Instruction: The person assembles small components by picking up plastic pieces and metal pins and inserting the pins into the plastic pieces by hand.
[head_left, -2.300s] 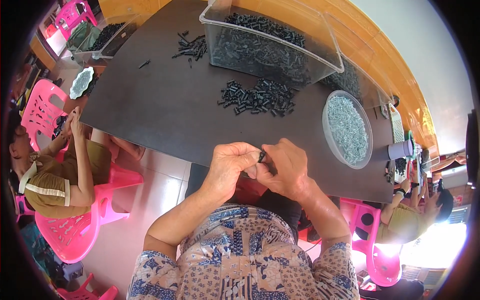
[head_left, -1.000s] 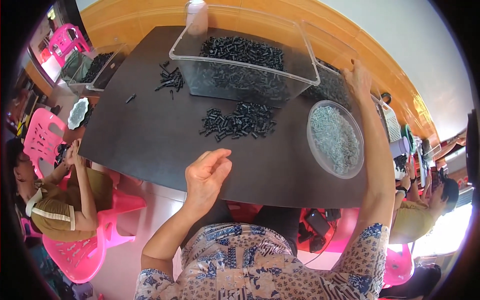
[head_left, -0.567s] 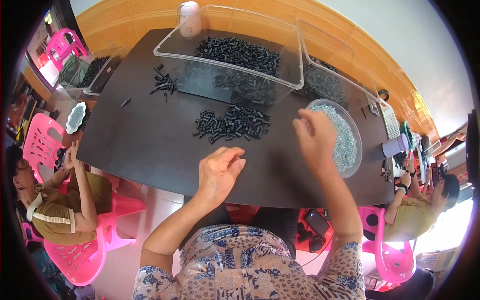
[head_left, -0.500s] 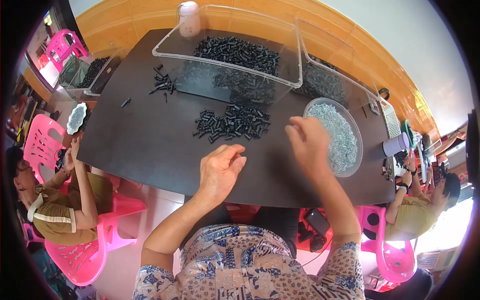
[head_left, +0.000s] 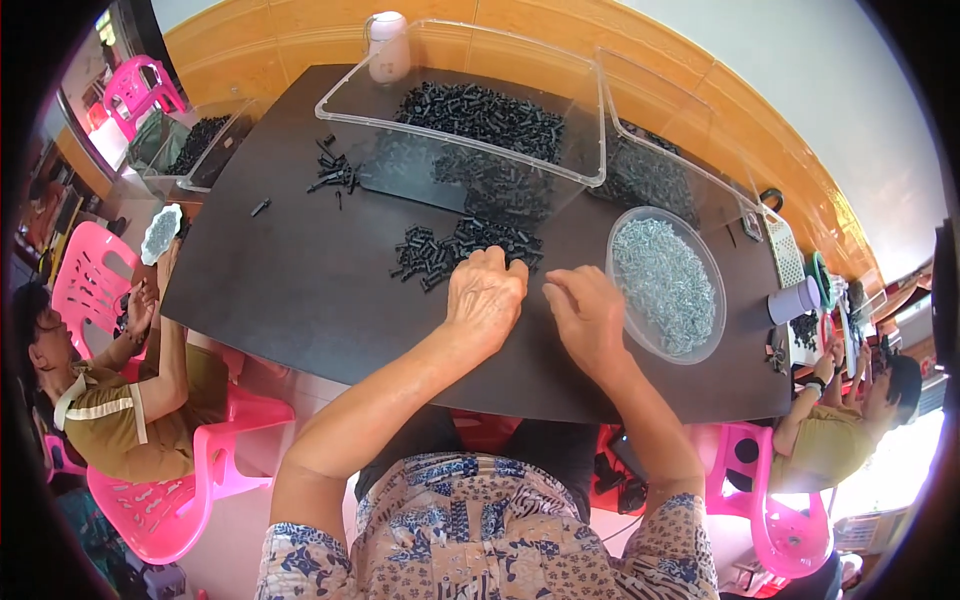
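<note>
The left hand [head_left: 486,300] has its fingers [head_left: 497,260] bent at the near edge of the black parts [head_left: 425,256] on the bench [head_left: 265,270], while the right hand [head_left: 587,322] is curled beside the bowl [head_left: 655,352] of silver pieces [head_left: 663,285], and I cannot tell whether either grasps something.

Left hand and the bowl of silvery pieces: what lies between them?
In the head view, the right hand lies between the left hand and the bowl.

A bowl [head_left: 721,305] stands right of the parts pile [head_left: 438,252].
</note>
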